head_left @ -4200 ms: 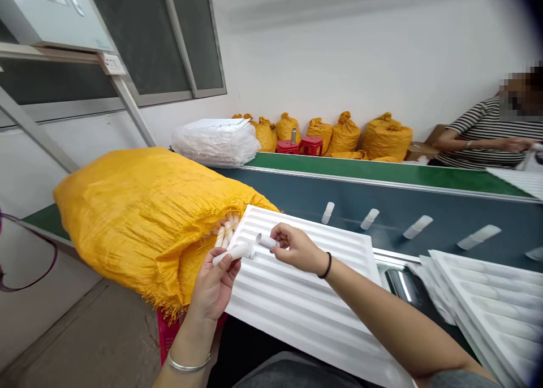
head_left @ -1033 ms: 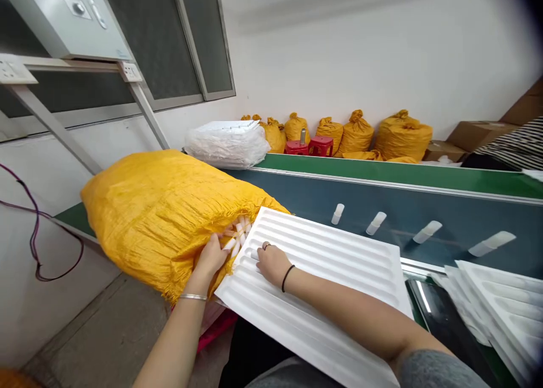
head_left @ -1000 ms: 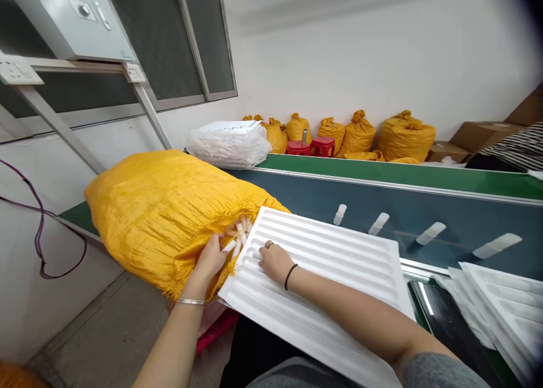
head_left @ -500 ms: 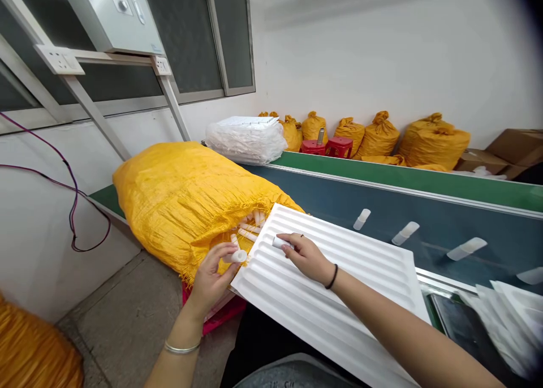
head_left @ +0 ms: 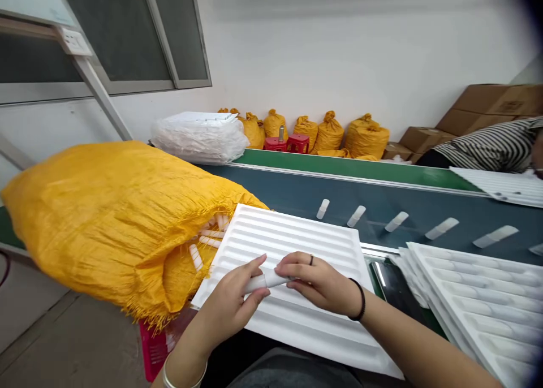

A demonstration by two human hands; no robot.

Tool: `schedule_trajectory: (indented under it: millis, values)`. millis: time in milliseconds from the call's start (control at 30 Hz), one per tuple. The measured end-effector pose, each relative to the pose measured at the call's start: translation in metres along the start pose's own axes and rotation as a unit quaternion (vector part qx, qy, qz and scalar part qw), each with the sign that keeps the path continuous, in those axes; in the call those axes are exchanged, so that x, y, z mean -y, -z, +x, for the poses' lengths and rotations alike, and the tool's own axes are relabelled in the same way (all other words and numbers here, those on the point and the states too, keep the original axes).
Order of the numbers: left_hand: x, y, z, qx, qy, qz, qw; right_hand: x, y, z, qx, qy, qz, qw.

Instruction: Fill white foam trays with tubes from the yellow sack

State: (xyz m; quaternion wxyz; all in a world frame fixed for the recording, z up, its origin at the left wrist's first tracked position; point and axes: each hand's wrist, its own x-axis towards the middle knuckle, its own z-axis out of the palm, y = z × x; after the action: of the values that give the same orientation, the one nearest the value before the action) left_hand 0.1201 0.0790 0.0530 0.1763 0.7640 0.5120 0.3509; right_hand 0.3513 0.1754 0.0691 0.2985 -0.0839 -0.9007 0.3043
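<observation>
Both my hands meet over a white ribbed foam tray on my lap. My left hand pinches one end of a short white plastic tube. My right hand grips the other end, fingers closed round it. Left of the tray lies a big yellow woven sack, its mouth open toward me with several white tubes showing inside.
A dark conveyor belt runs behind the tray and carries several white tubes. Stacked foam trays sit at my right. Another person in a striped top works across the belt. Tied yellow sacks, red stools and cardboard boxes line the wall.
Each hand took a white piece near the sack's mouth, then both drew back toward me and brought the pieces together over the tray. The view swung right.
</observation>
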Motion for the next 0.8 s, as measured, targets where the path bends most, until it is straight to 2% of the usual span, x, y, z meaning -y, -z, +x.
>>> schedule_trajectory:
  millis: [67, 233, 333, 433, 500, 567, 633, 667, 767, 800]
  values:
    - [-0.001, -0.008, 0.001, -0.015, 0.012, -0.012, 1.0, 0.0, 0.001, -0.002, 0.007, -0.011, -0.018, 1.0]
    - [0.006, -0.024, 0.001, -0.043, -0.001, -0.026, 0.999, -0.003, -0.001, -0.007, -0.025, -0.021, -0.042, 0.999]
    - [0.008, -0.029, 0.001, -0.024, 0.027, -0.054, 0.998, -0.002, -0.005, -0.011, -0.041, -0.003, -0.044, 0.998]
    - [0.011, -0.031, 0.003, 0.022, 0.079, -0.072, 0.994, -0.004, -0.012, -0.01, 0.0, -0.006, -0.089, 0.996]
    - [0.016, -0.032, 0.004, 0.043, 0.109, -0.035, 0.993, -0.014, -0.012, -0.001, 0.062, -0.085, -0.178, 0.978]
    - [0.023, -0.032, 0.002, 0.029, 0.092, 0.053, 0.994, -0.035, -0.003, 0.013, 0.089, -0.208, -0.27, 0.936]
    - [0.03, -0.032, -0.003, 0.022, 0.03, 0.151, 0.988, -0.067, 0.018, 0.029, 0.056, -0.318, -0.317, 0.891]
    - [0.033, -0.033, -0.006, 0.037, -0.007, 0.188, 0.982, -0.085, 0.032, 0.036, 0.028, -0.356, -0.327, 0.875]
    - [0.041, -0.042, -0.019, 0.12, -0.11, 0.251, 0.954, -0.139, 0.072, 0.048, -0.016, -0.454, -0.325, 0.829]
    - [0.044, -0.047, -0.023, 0.13, -0.131, 0.266, 0.946, -0.154, 0.082, 0.048, -0.016, -0.486, -0.315, 0.815]
